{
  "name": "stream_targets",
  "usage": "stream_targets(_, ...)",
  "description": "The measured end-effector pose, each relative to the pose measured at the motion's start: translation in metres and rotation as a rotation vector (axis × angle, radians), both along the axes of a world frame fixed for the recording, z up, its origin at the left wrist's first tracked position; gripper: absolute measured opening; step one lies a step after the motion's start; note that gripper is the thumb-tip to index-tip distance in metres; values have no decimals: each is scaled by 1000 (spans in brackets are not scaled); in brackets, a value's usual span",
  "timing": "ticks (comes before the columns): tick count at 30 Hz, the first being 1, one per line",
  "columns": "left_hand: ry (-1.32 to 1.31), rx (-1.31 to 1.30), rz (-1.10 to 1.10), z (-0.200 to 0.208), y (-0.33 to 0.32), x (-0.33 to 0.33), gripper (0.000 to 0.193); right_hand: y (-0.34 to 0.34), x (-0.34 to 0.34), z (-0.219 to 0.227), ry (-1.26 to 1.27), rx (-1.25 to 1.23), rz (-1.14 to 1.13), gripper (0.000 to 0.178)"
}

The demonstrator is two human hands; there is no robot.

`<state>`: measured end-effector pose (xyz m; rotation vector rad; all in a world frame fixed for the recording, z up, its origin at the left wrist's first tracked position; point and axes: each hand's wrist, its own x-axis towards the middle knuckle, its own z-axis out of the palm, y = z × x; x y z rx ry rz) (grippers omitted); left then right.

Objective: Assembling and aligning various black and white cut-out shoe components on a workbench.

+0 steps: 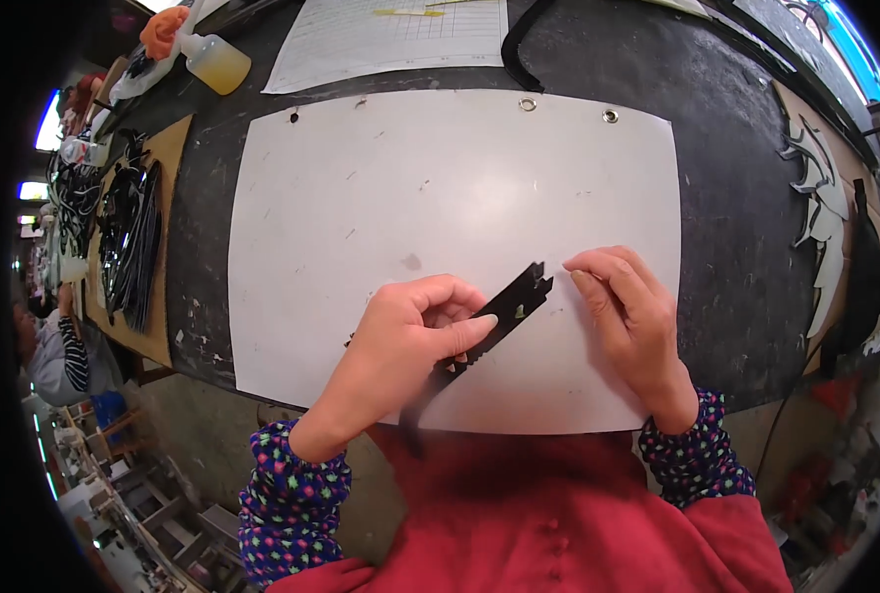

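My left hand [400, 331] is closed on a black notched strip [521, 304], thumb on top. The strip slants up to the right over the near part of a white board [361, 198], and its lower end hangs past the board's near edge. A small pale spot shows on the strip near its forked tip. Just right of that tip, apart from it, my right hand [632, 306] is closed in a pinch with thumb and forefinger together. Whatever lies between those fingertips is too small to make out.
On the dark table [726, 198] lie a gridded paper sheet [390, 44] and a curved black strip [521, 54] at the back. A bottle of yellow liquid [217, 64] stands back left. Black strips [128, 237] lie on cardboard at left; white cut pieces [823, 217] at right.
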<state>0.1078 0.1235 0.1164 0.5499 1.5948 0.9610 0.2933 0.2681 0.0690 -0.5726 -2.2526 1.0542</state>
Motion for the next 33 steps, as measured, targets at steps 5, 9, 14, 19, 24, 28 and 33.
stream_targets(5, -137, 18, 127, -11, 1, -2, 14, 0, -4, -3, -33, 39, 38, 14)
stream_targets(9, -151, -14, 109, -11, 4, -8, 15, 2, -6, -6, -51, 132, 47, 20)
stream_targets(14, -186, -78, 141, -14, 8, -13, 18, 0, -6, -6, -131, 153, 66, 27)
stream_targets(19, -163, -90, 150, -13, 11, -10, 18, 1, -5, -7, -168, 183, 63, 29)
stream_targets(24, -138, -108, 160, -12, 11, -7, 18, 1, -6, -7, -172, 204, 68, 30)
stream_targets(28, -95, -121, 148, -11, 11, -3, 18, 1, -7, -6, -173, 210, 72, 30)
stream_targets(33, 38, -110, 107, -9, 11, 5, 21, 2, -7, -5, -189, 208, 75, 31)
